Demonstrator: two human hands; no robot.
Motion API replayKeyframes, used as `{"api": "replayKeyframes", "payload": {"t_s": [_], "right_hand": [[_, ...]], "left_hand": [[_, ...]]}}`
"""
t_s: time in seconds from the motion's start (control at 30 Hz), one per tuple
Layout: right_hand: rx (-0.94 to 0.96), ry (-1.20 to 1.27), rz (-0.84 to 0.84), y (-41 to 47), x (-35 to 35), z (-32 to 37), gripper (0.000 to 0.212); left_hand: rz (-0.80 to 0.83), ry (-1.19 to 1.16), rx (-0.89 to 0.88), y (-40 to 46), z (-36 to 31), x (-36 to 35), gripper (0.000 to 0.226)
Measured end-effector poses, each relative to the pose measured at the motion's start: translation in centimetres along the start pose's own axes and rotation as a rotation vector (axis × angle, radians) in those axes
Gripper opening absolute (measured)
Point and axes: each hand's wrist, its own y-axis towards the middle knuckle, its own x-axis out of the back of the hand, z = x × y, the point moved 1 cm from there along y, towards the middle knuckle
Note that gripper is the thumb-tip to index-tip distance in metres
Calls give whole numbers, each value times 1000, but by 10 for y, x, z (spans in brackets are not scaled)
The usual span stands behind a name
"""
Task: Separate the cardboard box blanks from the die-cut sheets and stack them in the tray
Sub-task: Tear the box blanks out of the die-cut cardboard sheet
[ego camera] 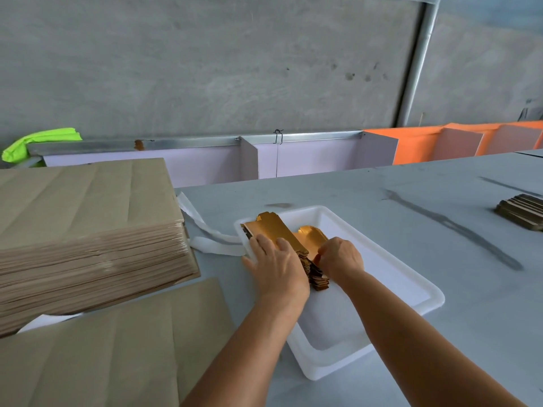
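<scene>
Gold box blanks (274,235) are sitting as one stack in the far-left corner of a white plastic tray (411,289), shiny side up. The stack's long axis runs diagonally, from the tray's far-left corner toward the near right, and a second bit of gold card pokes out just behind it on the right side. Can't count the single blanks, edges are too fine.

Surface is a grey table (411,207) with dark scuff streaks, backed by a bare concrete wall (205,69) with a metal rail, pale lilac panels and orange panels (426,142) along the back edge. Something neon green (41,141) is off at the far left.

Left hand (276,265) lies on top of the stack, fingers mostly flat and pressing down, thumb out over the tray rim. Right hand (340,258) is curled against the stack's right edge, fingers pinching the blanks there.

One tall pile of brown die-cut sheets (88,230) sits left of the tray, one more brown sheet (102,348) lies nearer the camera, a white strip (205,230) trails between pile and tray, and one small brown stack (523,211) sits at the far right.
</scene>
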Motion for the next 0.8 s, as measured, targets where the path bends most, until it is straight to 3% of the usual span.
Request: {"api": "replayKeyframes", "payload": {"t_s": [0.1,0.3,0.37,0.47,0.57,0.63,0.73,0.8], "right_hand": [[1,38,-50,-2,3,0,25],[84,285,-338,-30,32,13,21],[136,363,-403,-52,42,26,22],[262,465,-433,-107,50,47,20],[422,529,-374,-180,35,61,14],[463,529,-243,-223,16,63,13],[428,428,-13,-266,-14,54,16],[349,361,69,-283,-26,42,22]], "left_hand": [[-71,-104,-28,-9,-1,6,53],[-293,-166,-89,-54,29,19,34],[-291,-151,-91,-73,48,25,31],[-142,-104,-75,-106,85,32,35],[46,-29,-64,-142,134,38,41],[172,40,-60,-165,165,43,45],[303,115,-80,-202,199,49,54],[299,118,-119,-228,214,52,60]]}}
